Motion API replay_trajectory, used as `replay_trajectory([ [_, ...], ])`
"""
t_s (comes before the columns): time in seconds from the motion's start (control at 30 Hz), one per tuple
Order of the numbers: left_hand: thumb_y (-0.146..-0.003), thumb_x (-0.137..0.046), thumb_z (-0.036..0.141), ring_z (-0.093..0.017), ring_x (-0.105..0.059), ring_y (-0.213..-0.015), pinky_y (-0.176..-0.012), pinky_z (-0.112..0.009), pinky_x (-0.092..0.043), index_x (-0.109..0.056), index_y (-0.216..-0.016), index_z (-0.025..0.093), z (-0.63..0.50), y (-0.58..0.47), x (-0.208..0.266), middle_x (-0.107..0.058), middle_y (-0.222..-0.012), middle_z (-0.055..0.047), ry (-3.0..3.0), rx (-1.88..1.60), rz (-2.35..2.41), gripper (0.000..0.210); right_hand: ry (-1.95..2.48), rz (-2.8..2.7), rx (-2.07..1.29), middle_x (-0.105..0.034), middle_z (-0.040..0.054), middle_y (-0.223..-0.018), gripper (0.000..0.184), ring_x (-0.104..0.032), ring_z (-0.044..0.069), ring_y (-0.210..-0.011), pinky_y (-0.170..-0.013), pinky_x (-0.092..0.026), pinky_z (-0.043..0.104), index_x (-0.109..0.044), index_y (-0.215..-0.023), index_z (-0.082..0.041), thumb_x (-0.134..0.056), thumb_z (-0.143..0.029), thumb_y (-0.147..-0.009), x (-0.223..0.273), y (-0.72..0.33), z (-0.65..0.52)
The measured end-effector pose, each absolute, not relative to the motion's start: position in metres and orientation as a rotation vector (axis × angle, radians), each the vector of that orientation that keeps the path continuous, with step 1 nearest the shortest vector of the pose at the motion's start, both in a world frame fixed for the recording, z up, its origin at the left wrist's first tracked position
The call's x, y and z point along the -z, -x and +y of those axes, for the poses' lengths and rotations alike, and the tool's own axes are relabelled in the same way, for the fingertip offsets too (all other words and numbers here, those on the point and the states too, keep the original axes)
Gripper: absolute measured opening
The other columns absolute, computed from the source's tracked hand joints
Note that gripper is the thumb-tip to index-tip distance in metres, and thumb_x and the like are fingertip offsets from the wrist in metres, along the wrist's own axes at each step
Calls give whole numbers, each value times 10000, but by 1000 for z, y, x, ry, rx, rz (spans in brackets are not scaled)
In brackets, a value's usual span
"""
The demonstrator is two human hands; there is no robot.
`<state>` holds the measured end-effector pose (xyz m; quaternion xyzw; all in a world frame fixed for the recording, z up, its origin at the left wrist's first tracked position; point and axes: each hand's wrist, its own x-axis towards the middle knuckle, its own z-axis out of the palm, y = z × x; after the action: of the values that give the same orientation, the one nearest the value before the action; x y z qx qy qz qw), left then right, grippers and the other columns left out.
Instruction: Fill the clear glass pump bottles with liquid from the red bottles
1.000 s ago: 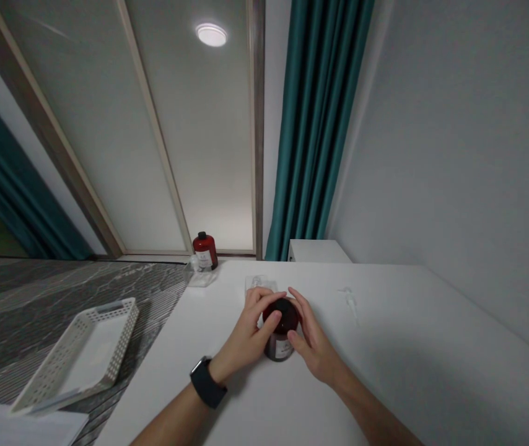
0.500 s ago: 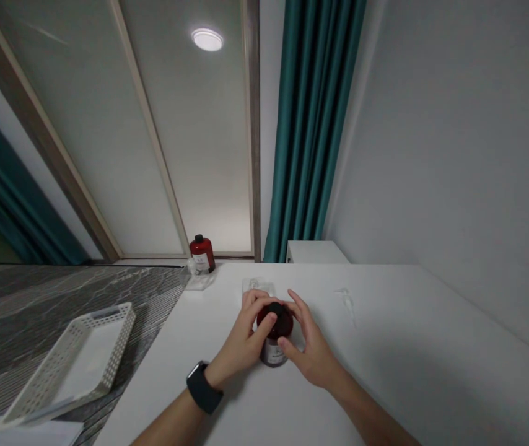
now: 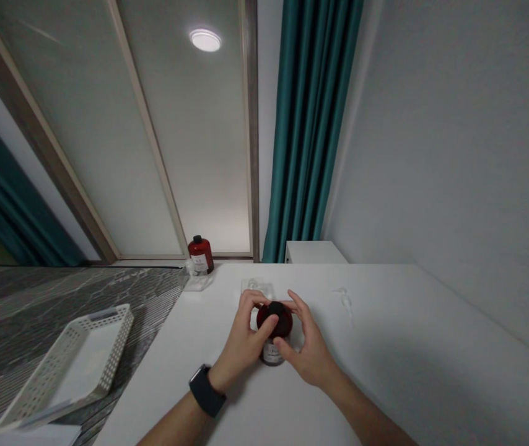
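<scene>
A dark red bottle [image 3: 272, 352] with a white label and a black cap [image 3: 275, 306] stands upright on the white table [image 3: 246, 409]. My left hand [image 3: 242, 331] curls round its upper left, with the thumb at the cap and the fingers behind. On the opposite side my right hand [image 3: 310, 350] holds the bottle, thumb on the front near the label, index finger by the shoulder. Part of the bottle's body is hidden by my fingers. Just behind my left fingers lies a clear plastic piece [image 3: 259, 286].
At the far left table corner stands another red bottle [image 3: 201, 255], beside crumpled clear plastic [image 3: 194, 282]. A thin translucent piece [image 3: 346, 302] lies to the right. A white perforated basket [image 3: 118, 347] sits lower left, off the table. A white cabinet [image 3: 315, 251] adjoins the far edge.
My left thumb has shifted slightly on the cap, and my right thumb has moved a little left across the bottle's front. The bottle stays in place.
</scene>
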<state>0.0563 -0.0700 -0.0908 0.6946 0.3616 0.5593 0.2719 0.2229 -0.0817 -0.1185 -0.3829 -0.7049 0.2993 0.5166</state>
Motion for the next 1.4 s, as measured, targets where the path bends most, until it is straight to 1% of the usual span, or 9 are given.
replay_trajectory([
  [0.17, -963, -536, 235, -220, -538, -1052, -941, -364, -443, -568, -1061, 217, -66, -54, 97, -550, -1085, -63, -1885, -1436, 907, 105, 942, -1685, -573, -532, 97, -1240, 563, -554, 271, -1186, -1035, -481, 445, -482, -1332, -248, -674, -247, -803, 111, -227, -77],
  [0.27, -968, -549, 255, -228, -537, -1097, -964, -376, -444, -558, -1147, 230, -67, -54, 97, -552, -1143, -72, -1917, -1404, 901, 181, 913, -1692, -495, -506, 101, -1226, 481, -530, 279, -1200, -1031, -482, 448, -509, -1263, -243, -677, -263, -812, 107, -231, -76],
  [0.37, -972, -547, 253, -233, -534, -1111, -965, -384, -442, -550, -1197, 242, -68, -54, 95, -550, -1170, -77, -1962, -1395, 912, 225, 860, -1674, -444, -487, 104, -1251, 460, -493, 287, -1235, -1071, -440, 477, -481, -1278, -256, -652, -295, -853, 108, -234, -77],
  [0.5, -977, -541, 252, -238, -530, -1102, -956, -394, -442, -554, -1214, 248, -68, -53, 93, -545, -1176, -84, -2003, -1387, 902, 238, 790, -1633, -512, -492, 99, -1287, 433, -483, 273, -1263, -1117, -388, 488, -417, -1349, -275, -542, -307, -936, 113, -236, -80],
  [0.77, -976, -532, 254, -235, -523, -1096, -954, -397, -440, -572, -1174, 247, -69, -53, 94, -533, -1164, -83, -1998, -1389, 899, 202, 741, -1721, -616, -484, 127, -1423, 478, -457, 287, -1346, -1140, -380, 468, -369, -1434, -235, -469, -346, -980, 112, -236, -82],
  [1.03, -968, -543, 241, -232, -533, -1083, -943, -390, -444, -581, -1159, 241, -68, -55, 94, -537, -1160, -80, -1985, -1397, 901, 194, 742, -1642, -556, -522, 126, -1349, 419, -491, 296, -1299, -1113, -405, 481, -438, -1372, -238, -418, -406, -989, 110, -231, -84],
  [1.13, -960, -554, 235, -232, -538, -1080, -939, -385, -447, -589, -1150, 239, -68, -55, 94, -541, -1160, -78, -1978, -1407, 906, 193, 723, -1679, -602, -518, 120, -1369, 424, -492, 286, -1304, -1118, -401, 469, -423, -1390, -246, -426, -388, -991, 109, -230, -85],
  [1.3, -955, -555, 224, -227, -540, -1066, -920, -374, -453, -592, -1138, 235, -68, -55, 94, -545, -1148, -78, -1980, -1414, 910, 187, 774, -1677, -495, -499, 122, -1378, 366, -460, 296, -1324, -1129, -376, 503, -496, -1336, -258, -445, -364, -989, 105, -231, -86],
  [1.4, -956, -556, 233, -230, -541, -1057, -915, -377, -458, -592, -1134, 227, -69, -55, 93, -552, -1138, -83, -1986, -1415, 908, 183, 748, -1659, -502, -521, 122, -1359, 378, -474, 295, -1318, -1127, -385, 504, -486, -1353, -257, -431, -368, -996, 106, -230, -86],
])
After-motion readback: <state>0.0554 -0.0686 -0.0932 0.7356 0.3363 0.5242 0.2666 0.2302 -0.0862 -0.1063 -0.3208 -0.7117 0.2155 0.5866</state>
